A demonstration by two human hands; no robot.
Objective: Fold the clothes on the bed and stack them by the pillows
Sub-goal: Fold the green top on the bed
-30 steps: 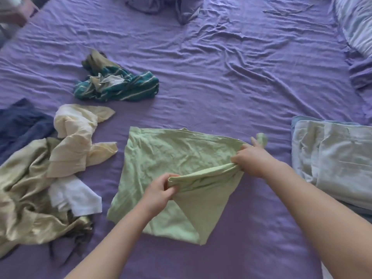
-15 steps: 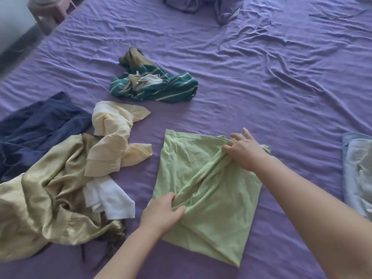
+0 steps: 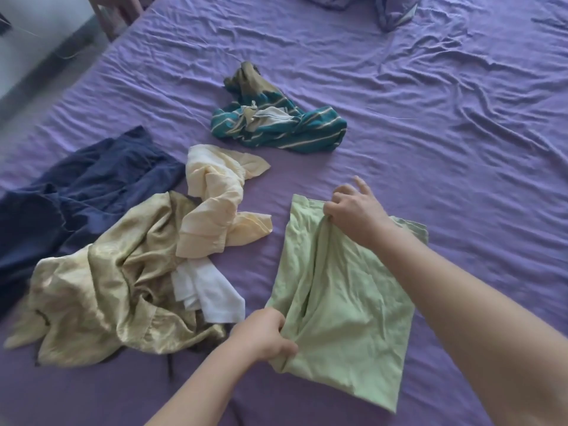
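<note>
A light green garment point(image 3: 347, 305) lies partly folded on the purple bed sheet point(image 3: 445, 118). My left hand point(image 3: 264, 336) grips its near left corner. My right hand point(image 3: 353, 210) pinches its far edge, with a fold of cloth running between the two hands. To the left lie unfolded clothes: a gold satin piece point(image 3: 98, 299), a cream garment point(image 3: 215, 204), a small white cloth point(image 3: 209, 290), and a navy garment point(image 3: 80, 186). A teal striped garment point(image 3: 276, 124) is crumpled farther up the bed.
The bed's left edge runs diagonally at the upper left, with floor point(image 3: 37, 63) and a pink stool's legs point(image 3: 113, 13) beyond it. A purple pillow or bedding point(image 3: 393, 10) sits at the top edge. Open wrinkled sheet spreads to the right.
Both hands have carried the green garment's right side over to the left, narrowing it. The view has swung left, so the folded pale stack at the right has left the frame.
</note>
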